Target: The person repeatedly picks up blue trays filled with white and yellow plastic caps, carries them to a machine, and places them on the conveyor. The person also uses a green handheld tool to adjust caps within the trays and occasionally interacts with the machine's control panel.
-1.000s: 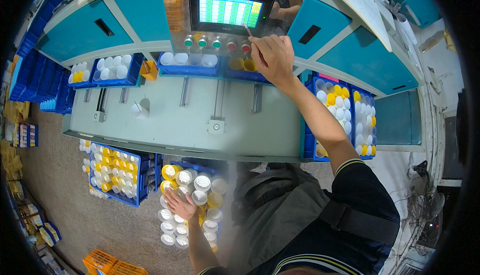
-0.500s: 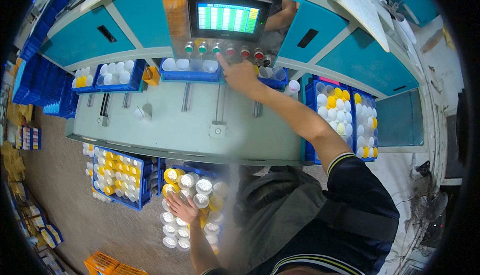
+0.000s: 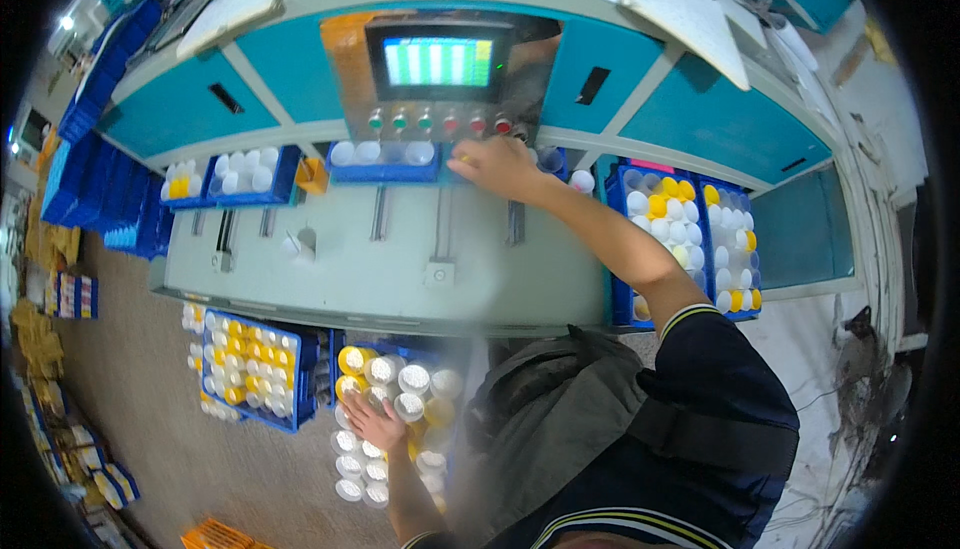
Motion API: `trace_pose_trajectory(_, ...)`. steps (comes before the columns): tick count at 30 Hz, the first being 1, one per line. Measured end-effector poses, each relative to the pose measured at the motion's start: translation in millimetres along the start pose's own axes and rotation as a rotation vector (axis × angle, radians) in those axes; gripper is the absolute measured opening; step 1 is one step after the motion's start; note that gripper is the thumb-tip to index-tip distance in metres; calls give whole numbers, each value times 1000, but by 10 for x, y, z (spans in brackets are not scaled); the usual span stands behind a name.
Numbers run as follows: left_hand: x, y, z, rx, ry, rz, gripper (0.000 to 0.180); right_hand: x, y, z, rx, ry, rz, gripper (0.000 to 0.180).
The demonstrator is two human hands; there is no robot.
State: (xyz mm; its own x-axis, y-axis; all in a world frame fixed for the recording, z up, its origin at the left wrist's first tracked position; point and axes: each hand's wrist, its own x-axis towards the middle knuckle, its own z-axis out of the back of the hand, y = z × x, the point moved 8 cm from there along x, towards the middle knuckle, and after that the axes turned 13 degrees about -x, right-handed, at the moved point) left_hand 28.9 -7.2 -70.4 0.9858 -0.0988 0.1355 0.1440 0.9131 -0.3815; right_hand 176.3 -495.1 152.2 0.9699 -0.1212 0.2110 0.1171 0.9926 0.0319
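My right hand (image 3: 497, 167) is over the back of the bench, just below the row of buttons (image 3: 440, 123) on the control panel. Its fingers are curled together beside a blue bin of pale cups (image 3: 385, 156); a small yellow patch shows at the fingertips, but what they hold, if anything, is unclear. Low at the left, my left hand (image 3: 378, 423) rests with spread fingers on the tops of white and yellow cups (image 3: 412, 379) filled with small white pieces. Above the buttons a lit screen (image 3: 438, 62) shows a coloured grid.
The grey bench (image 3: 400, 279) carries metal rails and a lone white cup (image 3: 299, 245). Blue crates of cups (image 3: 665, 219) stand at the right, and another crate (image 3: 250, 369) is on the floor at the left. An orange crate (image 3: 215, 534) sits near the lower edge.
My right hand has come down from the green button, and its pointing finger has curled in. My left hand stays on the cups. The whole view has shifted slightly.
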Motion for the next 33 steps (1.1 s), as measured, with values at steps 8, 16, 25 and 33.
trace_pose_trajectory(8, 1, 177, -76, 170, 49, 5, 71, -1361, -1105, 1510, 621, -658, -163, 23)
trace_pose_trajectory(16, -26, 93, 197, 171, -186, -89, 58, -2133, -2014, 2380, 388, -1187, -437, 33)
trace_pose_trajectory(25, 144, -288, 35, 152, -273, -134, 59, -2108, -2485, 2588, 62, -1044, -539, 52)
trace_pose_trajectory(33, 239, -454, -41, 118, -220, -149, 61, -1897, -2660, 2773, 127, -985, -471, 46)
